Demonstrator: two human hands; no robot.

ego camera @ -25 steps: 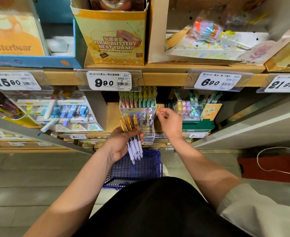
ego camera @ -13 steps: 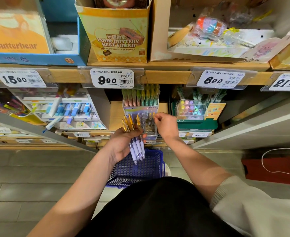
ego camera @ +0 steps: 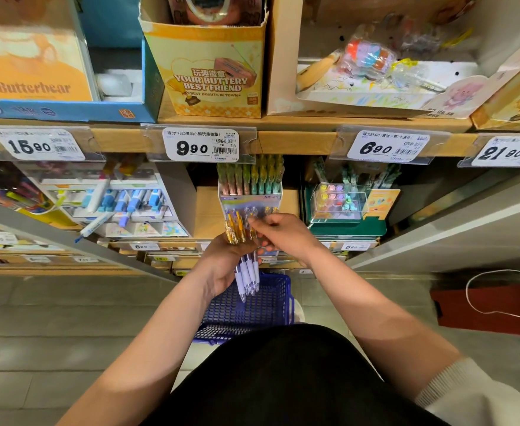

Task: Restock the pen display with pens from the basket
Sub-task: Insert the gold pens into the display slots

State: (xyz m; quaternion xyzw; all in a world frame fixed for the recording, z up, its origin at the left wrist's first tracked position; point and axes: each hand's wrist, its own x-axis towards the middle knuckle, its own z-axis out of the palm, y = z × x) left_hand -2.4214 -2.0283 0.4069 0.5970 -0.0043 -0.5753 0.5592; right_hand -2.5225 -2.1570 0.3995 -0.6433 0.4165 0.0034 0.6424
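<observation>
My left hand (ego camera: pixel 221 265) grips a bunch of pens (ego camera: pixel 246 272) with orange clips at the top and clear, white-gripped tips pointing down. My right hand (ego camera: pixel 280 235) reaches across to the top of that bunch, its fingertips pinching one pen's orange end. Just behind both hands stands the clear pen display (ego camera: pixel 249 198) on the lower shelf, its back row filled with pink, green and yellow pens and a few clear pens in its front rows. The blue plastic basket (ego camera: pixel 271 305) sits on the floor below my hands, partly hidden by my left hand and my dark clothing.
A green display box (ego camera: pixel 344 226) with pastel pens stands right of the pen display. A white display (ego camera: pixel 123 204) of blue pens stands on the left. Price labels (ego camera: pixel 201 146) line the upper shelf edge. A red bag (ego camera: pixel 492 305) lies on the floor at the right.
My right hand has drawn back from the display's front row and moved left to the top of the pen bunch in my left hand. The view has shifted slightly.
</observation>
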